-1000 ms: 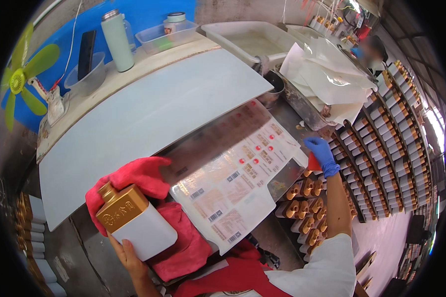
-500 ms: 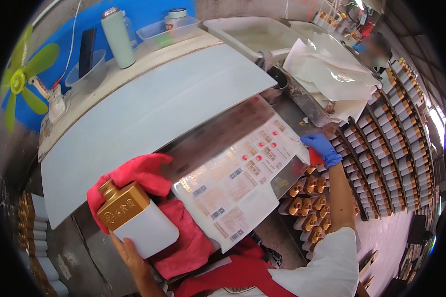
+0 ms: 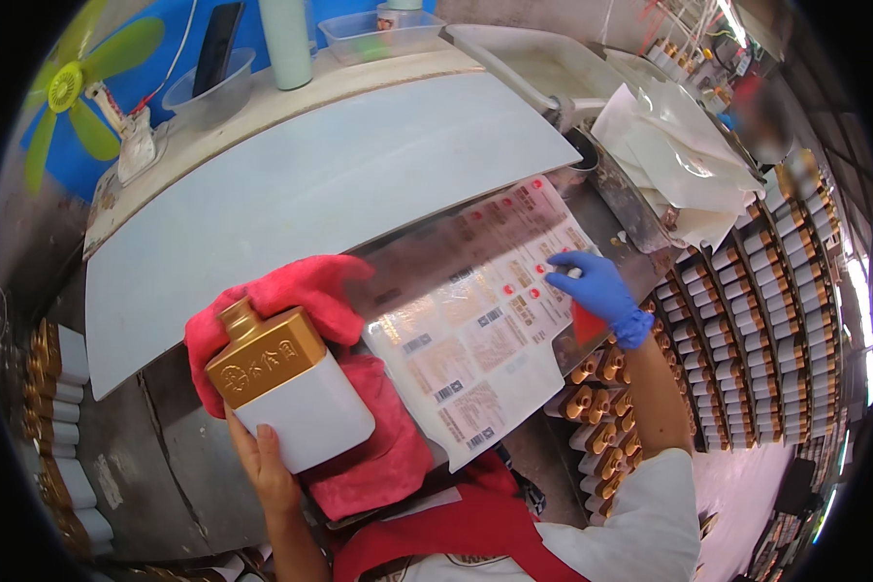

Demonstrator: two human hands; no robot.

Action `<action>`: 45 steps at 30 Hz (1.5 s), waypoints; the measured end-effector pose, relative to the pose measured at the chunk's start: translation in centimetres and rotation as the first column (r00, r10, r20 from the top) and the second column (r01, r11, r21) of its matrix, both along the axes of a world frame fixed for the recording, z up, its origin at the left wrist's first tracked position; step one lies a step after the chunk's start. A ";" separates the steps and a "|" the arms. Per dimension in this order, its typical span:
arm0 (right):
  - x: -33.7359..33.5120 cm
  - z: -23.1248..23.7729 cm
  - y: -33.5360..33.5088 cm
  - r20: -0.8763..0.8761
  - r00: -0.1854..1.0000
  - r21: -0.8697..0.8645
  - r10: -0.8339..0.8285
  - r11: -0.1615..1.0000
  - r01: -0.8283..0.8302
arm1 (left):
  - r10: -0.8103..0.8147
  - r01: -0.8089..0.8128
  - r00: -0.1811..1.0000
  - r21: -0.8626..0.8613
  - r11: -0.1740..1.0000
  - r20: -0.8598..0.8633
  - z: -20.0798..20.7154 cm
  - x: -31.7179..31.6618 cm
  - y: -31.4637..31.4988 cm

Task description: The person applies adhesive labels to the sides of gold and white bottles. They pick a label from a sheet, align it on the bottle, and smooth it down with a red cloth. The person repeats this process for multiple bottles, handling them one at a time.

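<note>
My bare left hand [image 3: 265, 454] grips a white bottle [image 3: 306, 417] with a gold shoulder and neck by its lower side. The bottle lies tilted on a crumpled red cloth [image 3: 378, 436], its gold neck toward the far left. In a blue glove, my right hand [image 3: 599, 291] is closed over the right edge of a sheet of printed decals [image 3: 500, 364], thumb and fingertips pinched near the red dots. A small pale bit shows at those fingertips; I cannot make it out. A flat red scraper [image 3: 586, 322] sticks out from under the palm.
A pale board [image 3: 320, 184] spans the far side of the bench. Behind it stand a green fan [image 3: 65, 87], a flask [image 3: 286, 44] and plastic tubs [image 3: 383, 37]. White sheets [image 3: 674, 160] lie in a tray at right. Racks of gold-and-white bottles [image 3: 747, 349] fill the right; a person is beyond.
My right hand has moved left from the sheet's corner to over its red dots, and the red scraper has moved with it. The left hand still holds the bottle. The whole view has shifted.
</note>
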State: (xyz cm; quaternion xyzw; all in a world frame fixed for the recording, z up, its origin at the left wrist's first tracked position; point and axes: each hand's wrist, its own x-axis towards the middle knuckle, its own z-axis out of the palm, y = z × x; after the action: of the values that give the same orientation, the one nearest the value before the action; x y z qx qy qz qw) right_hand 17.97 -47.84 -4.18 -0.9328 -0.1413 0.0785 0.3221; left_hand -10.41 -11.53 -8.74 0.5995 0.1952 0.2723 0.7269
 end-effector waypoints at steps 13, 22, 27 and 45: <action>1.9 -0.8 13.1 -0.060 0.913 -0.118 0.404 0.905 -0.408 | 0.007 -0.004 0.999 0.055 0.998 -0.052 0.3 -0.1 -0.2; -13.3 0.3 4.9 -0.038 0.845 -0.247 0.533 0.814 -0.525 | -0.012 0.012 1.000 0.048 0.999 -0.003 -0.2 0.2 0.0; -16.6 -1.6 3.2 0.071 0.842 -0.405 0.534 0.787 -0.465 | -0.014 0.013 1.000 0.054 0.998 0.016 -0.3 0.5 0.1; -17.5 -2.5 3.3 0.093 0.972 -0.085 -0.216 0.971 0.224 | 0.006 -0.004 0.999 -0.048 0.999 0.042 -0.8 0.3 0.2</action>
State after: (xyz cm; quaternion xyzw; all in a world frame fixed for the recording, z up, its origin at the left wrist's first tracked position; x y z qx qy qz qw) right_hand 0.45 -44.57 -6.70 -0.9593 -0.0466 0.0099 0.2782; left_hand -10.07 -11.37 -9.58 0.5756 0.1876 0.2821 0.7442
